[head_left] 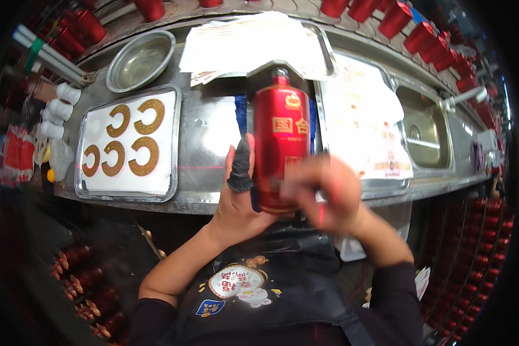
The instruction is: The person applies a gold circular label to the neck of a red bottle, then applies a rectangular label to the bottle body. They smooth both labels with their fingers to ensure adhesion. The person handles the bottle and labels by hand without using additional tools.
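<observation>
A glossy red bottle [271, 127] with gold lettering and a narrow dark neck is held up in front of me, its neck pointing away. My left hand [234, 202] is closed around its lower left side, with a black finger sleeve [241, 167] on the thumb. Over the lower right front of the bottle is my right hand [331, 187], its fingers curled and smeared by motion. Whether those fingers pinch anything cannot be made out. Behind the bottle, a dark blue cloth [240, 112] shows at either side.
On the steel counter, a left tray [177, 144] holds gold C-shaped pieces on white sheets. A metal bowl [166, 43] and stacked white sheets [248, 46] lie beyond. At right are printed label sheets [357, 109] and a sink [424, 158]. Red bottles [395, 20] line the back.
</observation>
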A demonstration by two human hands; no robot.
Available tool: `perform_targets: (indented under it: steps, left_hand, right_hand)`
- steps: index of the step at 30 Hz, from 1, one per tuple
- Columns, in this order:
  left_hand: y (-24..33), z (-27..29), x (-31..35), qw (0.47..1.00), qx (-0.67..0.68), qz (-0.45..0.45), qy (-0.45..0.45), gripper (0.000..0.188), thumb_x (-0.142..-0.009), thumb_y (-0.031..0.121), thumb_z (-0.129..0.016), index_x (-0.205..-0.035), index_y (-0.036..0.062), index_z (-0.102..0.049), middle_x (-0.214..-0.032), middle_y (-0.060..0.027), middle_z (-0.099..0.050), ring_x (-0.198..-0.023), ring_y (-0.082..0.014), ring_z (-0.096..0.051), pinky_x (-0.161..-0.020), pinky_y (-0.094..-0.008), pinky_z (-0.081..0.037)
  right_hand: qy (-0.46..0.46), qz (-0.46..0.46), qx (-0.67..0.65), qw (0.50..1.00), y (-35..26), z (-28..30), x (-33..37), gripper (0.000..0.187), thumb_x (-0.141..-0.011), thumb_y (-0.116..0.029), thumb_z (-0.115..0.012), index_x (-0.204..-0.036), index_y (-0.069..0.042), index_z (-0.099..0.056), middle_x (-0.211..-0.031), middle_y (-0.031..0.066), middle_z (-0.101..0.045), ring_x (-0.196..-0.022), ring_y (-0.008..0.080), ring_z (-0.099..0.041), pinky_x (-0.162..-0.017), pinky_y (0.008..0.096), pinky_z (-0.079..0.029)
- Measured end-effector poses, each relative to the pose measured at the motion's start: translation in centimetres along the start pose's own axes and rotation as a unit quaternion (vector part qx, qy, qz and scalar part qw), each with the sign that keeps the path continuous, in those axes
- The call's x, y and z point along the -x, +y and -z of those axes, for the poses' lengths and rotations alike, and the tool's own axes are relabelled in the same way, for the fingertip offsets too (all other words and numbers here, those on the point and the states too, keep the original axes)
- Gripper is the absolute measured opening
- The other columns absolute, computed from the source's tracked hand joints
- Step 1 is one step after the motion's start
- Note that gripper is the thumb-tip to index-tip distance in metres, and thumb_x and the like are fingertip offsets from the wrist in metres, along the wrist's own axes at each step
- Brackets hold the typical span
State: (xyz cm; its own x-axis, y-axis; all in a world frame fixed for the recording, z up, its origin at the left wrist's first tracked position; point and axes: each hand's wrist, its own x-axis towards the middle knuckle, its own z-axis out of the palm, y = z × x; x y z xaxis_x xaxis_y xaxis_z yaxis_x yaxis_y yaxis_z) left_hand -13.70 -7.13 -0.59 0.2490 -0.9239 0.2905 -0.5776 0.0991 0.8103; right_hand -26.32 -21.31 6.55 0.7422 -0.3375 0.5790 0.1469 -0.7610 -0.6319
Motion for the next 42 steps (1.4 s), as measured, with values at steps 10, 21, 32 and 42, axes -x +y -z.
perform_targets:
  steps: [10,21,32,42]
  left_hand:
    - [-1.6,0.5,0.6,0.995,-0.090,-0.019,-0.035,0.113,-0.074,0.046,-0.084,-0.155,-0.0006,-0.019,-0.161,-0.0281,-0.018,-0.150,-0.0416,-0.020,-0.115,-0.0685,-0.003]
    - [-2.2,0.6,0.5,0.995,0.053,0.067,-0.060,0.108,-0.076,0.037,-0.083,-0.154,0.0012,-0.017,-0.154,-0.0234,-0.037,-0.150,-0.0444,-0.021,-0.116,-0.0662,-0.001]
    - [-0.7,-0.3,-0.3,0.997,-0.061,-0.052,0.009,0.124,-0.065,0.047,-0.090,-0.156,0.0007,-0.019,-0.160,-0.0313,-0.021,-0.149,-0.0422,-0.025,-0.117,-0.0622,-0.005]
    - [-0.9,2.0,-0.9,0.997,-0.034,-0.064,0.027,0.105,-0.074,0.062,-0.078,-0.153,0.0077,-0.035,-0.162,-0.0284,-0.017,-0.149,-0.0403,-0.027,-0.114,-0.0679,-0.013]
  right_hand:
    - [-0.014,-0.013,-0.022,1.000,1.6,-0.2,1.6,0.024,-0.072,-0.005,-0.078,-0.093,-0.011,-0.068,-0.079,0.0055,-0.064,-0.064,0.0191,-0.060,-0.060,0.0311,-0.050]
    - [0.030,0.004,0.022,0.999,-0.7,-1.6,8.0,0.019,-0.074,-0.007,-0.080,-0.090,-0.003,-0.071,-0.081,0.0048,-0.062,-0.071,0.0196,-0.061,-0.066,0.0331,-0.054]
    - [0.269,-0.335,-0.090,0.899,1.5,-2.7,9.1,0.020,-0.089,-0.009,-0.075,-0.101,-0.001,-0.062,-0.087,0.0034,-0.062,-0.076,0.0111,-0.058,-0.070,0.0241,-0.048]
    - [0.272,-0.310,-0.053,0.909,1.5,-1.0,8.9,0.018,-0.093,-0.011,-0.071,-0.099,-0.001,-0.057,-0.095,0.0036,-0.055,-0.086,0.0110,-0.054,-0.079,0.0235,-0.045]
